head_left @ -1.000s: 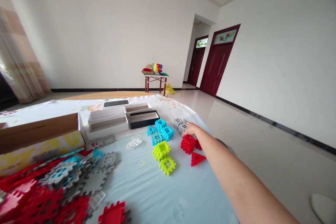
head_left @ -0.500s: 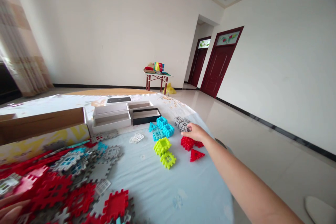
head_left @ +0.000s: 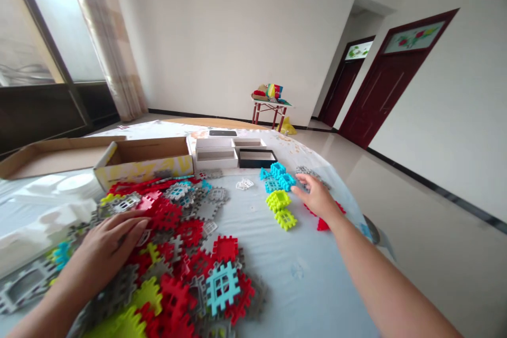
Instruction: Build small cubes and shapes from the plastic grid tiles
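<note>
My left hand (head_left: pixel 114 237) lies over a large heap of interlocking plastic building pieces, fingers stretched out and slightly curled on top. Red toothed squares (head_left: pixel 166 215) make up much of that heap, with grey and lime ones among them; a light blue window-frame piece (head_left: pixel 222 286) is at its near right. On the right, my right hand (head_left: pixel 316 195) hovers with fingers apart and nothing visible between them. Just left of it are blue stacked pieces (head_left: pixel 280 177) and lime-green pieces (head_left: pixel 278 200). Behind it sits a grey stack (head_left: pixel 307 170), partly hidden; red pieces (head_left: pixel 323 225) show beneath it.
An open cardboard box (head_left: pixel 144 166) stands behind the heap. Small white trays (head_left: pixel 216 158) and a black-edged tray (head_left: pixel 257 158) are beside it. White packaging (head_left: pixel 59 190) lies at left. Small white window pieces (head_left: pixel 244 184) rest mid-table. The cloth-covered table's edge curves at right.
The view has turned left, bringing my left hand and more of the heap into sight. My right hand has come back off the grey stack and its fingers have spread.
</note>
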A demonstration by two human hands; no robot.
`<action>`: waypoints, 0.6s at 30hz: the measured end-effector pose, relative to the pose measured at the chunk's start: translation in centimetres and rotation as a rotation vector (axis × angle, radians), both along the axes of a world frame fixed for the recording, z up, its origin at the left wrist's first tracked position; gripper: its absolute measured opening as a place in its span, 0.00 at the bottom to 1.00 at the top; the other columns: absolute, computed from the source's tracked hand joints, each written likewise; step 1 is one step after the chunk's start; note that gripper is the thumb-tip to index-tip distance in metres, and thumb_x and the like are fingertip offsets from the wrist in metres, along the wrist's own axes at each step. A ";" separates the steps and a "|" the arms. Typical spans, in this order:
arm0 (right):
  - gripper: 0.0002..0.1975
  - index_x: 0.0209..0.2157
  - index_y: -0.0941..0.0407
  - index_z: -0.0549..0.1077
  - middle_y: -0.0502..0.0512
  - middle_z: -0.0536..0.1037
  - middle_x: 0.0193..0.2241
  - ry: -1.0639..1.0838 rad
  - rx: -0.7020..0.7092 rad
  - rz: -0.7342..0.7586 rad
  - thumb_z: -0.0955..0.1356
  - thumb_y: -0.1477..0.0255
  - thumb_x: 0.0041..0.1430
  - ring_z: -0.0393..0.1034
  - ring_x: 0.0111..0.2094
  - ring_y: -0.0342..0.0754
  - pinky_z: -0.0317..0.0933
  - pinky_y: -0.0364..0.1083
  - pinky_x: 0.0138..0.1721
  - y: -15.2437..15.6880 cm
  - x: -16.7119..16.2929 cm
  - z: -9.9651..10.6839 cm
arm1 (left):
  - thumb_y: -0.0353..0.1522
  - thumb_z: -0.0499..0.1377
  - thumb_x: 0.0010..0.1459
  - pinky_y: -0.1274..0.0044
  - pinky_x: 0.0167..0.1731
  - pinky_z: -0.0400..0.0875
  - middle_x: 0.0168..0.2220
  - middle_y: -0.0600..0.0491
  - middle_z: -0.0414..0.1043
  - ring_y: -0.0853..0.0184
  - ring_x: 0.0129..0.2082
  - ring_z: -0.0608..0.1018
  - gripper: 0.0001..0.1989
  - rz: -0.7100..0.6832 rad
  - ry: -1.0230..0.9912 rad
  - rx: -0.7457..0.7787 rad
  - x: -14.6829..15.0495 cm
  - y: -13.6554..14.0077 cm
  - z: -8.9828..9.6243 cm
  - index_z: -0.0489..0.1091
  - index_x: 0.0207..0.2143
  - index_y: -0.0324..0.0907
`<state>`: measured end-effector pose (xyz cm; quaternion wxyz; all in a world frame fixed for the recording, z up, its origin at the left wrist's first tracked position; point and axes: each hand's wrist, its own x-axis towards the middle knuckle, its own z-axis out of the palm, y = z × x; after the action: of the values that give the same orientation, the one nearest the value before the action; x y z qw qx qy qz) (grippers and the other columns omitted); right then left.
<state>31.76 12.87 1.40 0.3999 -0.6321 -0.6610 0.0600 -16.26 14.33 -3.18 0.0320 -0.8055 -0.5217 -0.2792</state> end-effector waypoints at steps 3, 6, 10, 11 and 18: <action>0.19 0.47 0.55 0.68 0.57 0.74 0.42 0.016 -0.083 0.279 0.66 0.66 0.53 0.69 0.42 0.48 0.63 0.49 0.44 -1.4 -6.6 0.3 | 0.46 0.47 0.56 0.71 0.51 0.62 0.46 0.51 0.71 0.63 0.46 0.72 0.21 0.020 0.002 -0.033 0.5 -0.4 0.5 0.71 0.41 0.46; 0.23 0.48 0.54 0.69 0.56 0.73 0.44 -0.093 -0.224 0.684 0.69 0.65 0.49 0.65 0.47 0.49 0.58 0.48 0.49 -2.5 -11.8 -0.3 | 0.45 0.47 0.57 0.72 0.51 0.62 0.46 0.52 0.71 0.64 0.46 0.71 0.20 0.024 0.003 -0.038 0.7 -0.6 0.7 0.71 0.41 0.46; 0.21 0.45 0.56 0.71 0.56 0.73 0.45 -0.170 -0.270 0.858 0.70 0.67 0.48 0.64 0.48 0.49 0.55 0.45 0.51 -2.8 -14.6 -1.8 | 0.45 0.46 0.57 0.73 0.51 0.61 0.46 0.52 0.71 0.64 0.46 0.71 0.21 0.017 -0.003 -0.046 0.7 -0.6 0.8 0.71 0.41 0.45; 0.17 0.42 0.57 0.72 0.56 0.74 0.43 -0.181 -0.251 0.858 0.70 0.68 0.49 0.65 0.46 0.48 0.55 0.45 0.49 -2.8 -14.7 -2.1 | 0.45 0.46 0.57 0.73 0.51 0.61 0.46 0.52 0.71 0.64 0.46 0.71 0.21 0.013 -0.005 -0.049 0.7 -0.6 0.8 0.71 0.41 0.45; 0.15 0.27 0.56 0.68 0.49 0.71 0.22 -0.155 -0.157 0.492 0.55 0.70 0.63 0.64 0.26 0.42 0.55 0.40 0.30 -2.8 -13.8 -2.6 | 0.47 0.46 0.56 0.73 0.51 0.62 0.47 0.52 0.71 0.63 0.46 0.72 0.22 0.016 -0.025 -0.055 0.6 -0.6 1.0 0.71 0.41 0.45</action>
<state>17.95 10.05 -1.23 0.2714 -0.4842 -0.8167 0.1579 -15.64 13.76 -2.22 0.0057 -0.7983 -0.5359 -0.2747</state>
